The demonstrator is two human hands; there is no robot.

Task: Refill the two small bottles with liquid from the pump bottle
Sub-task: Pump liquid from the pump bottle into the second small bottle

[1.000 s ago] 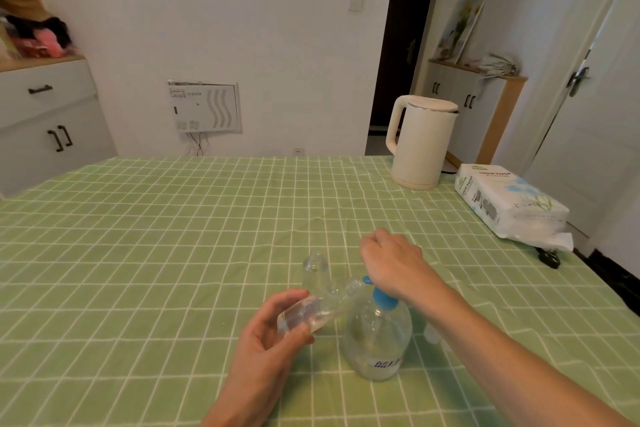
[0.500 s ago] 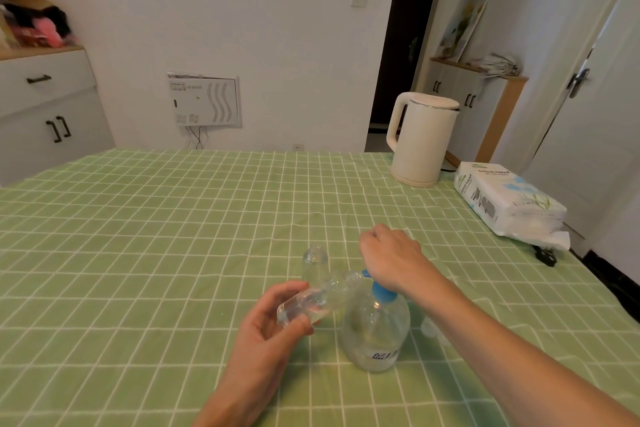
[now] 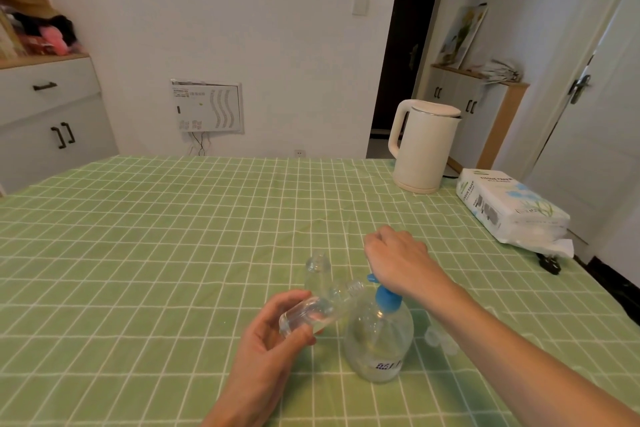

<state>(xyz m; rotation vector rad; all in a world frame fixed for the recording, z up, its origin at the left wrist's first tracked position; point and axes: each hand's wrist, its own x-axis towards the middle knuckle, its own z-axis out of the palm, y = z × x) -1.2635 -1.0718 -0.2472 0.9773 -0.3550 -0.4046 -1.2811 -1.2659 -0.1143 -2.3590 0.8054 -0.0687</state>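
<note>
A clear pump bottle (image 3: pixel 379 340) with a blue pump head stands on the green checked tablecloth near the front. My right hand (image 3: pixel 398 260) rests closed on top of the pump head and hides most of it. My left hand (image 3: pixel 273 340) holds a small clear bottle (image 3: pixel 318 308) tilted, its open neck up against the blue spout. A second small clear bottle (image 3: pixel 318 269) stands upright just behind. Two small clear caps (image 3: pixel 440 340) lie right of the pump bottle, partly behind my right forearm.
A cream electric kettle (image 3: pixel 422 146) stands at the back right of the table (image 3: pixel 138 236). A white tissue pack (image 3: pixel 509 208) lies at the right edge, with a black plug (image 3: pixel 549 262) beside it. Cabinets and a doorway lie beyond.
Both hands and the bottles keep nearly the same pose. My view has shifted slightly; the right hand stays pressed on the pump head.
</note>
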